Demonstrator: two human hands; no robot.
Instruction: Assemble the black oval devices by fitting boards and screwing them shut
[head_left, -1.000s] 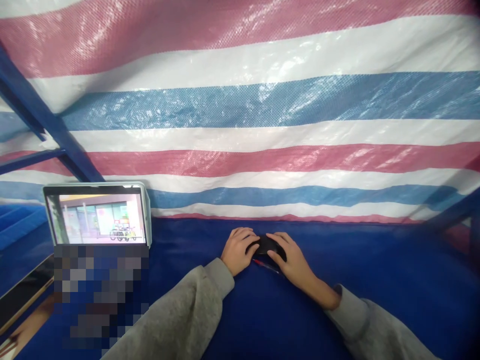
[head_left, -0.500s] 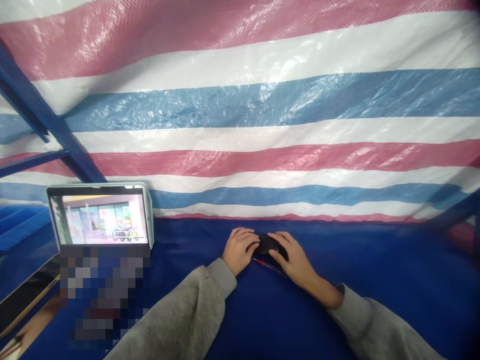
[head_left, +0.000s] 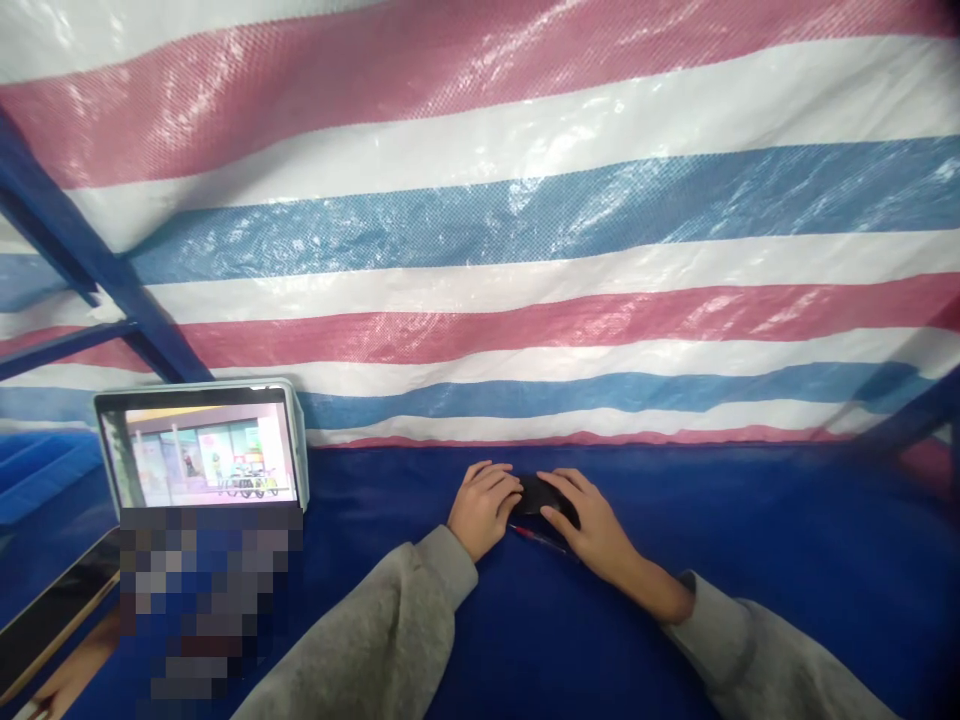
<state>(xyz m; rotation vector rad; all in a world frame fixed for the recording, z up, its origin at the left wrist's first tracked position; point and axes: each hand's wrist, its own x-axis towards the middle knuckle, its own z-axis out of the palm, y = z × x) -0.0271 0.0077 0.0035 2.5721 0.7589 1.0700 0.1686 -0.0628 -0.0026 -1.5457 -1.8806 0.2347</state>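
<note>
A black rounded object, possibly a small game controller or mouse, sits between my two hands on the blue cloth. My left hand grips its left side, and my right hand curves over its right side. Much of the object is hidden by my fingers, so its exact kind is unclear. Just below it, a thin pen with a red part lies close to my right hand. Grey sleeves cover both forearms.
A tablet in a pale case stands at the left, showing a shopfront and bicycles. A pixelated patch lies below it. Blue cloth covers the surface, with a striped tarpaulin behind and a blue metal beam at left.
My hands stay on the black object. The whole scene sits slightly lower in view, and the tablet's picture has shifted.
</note>
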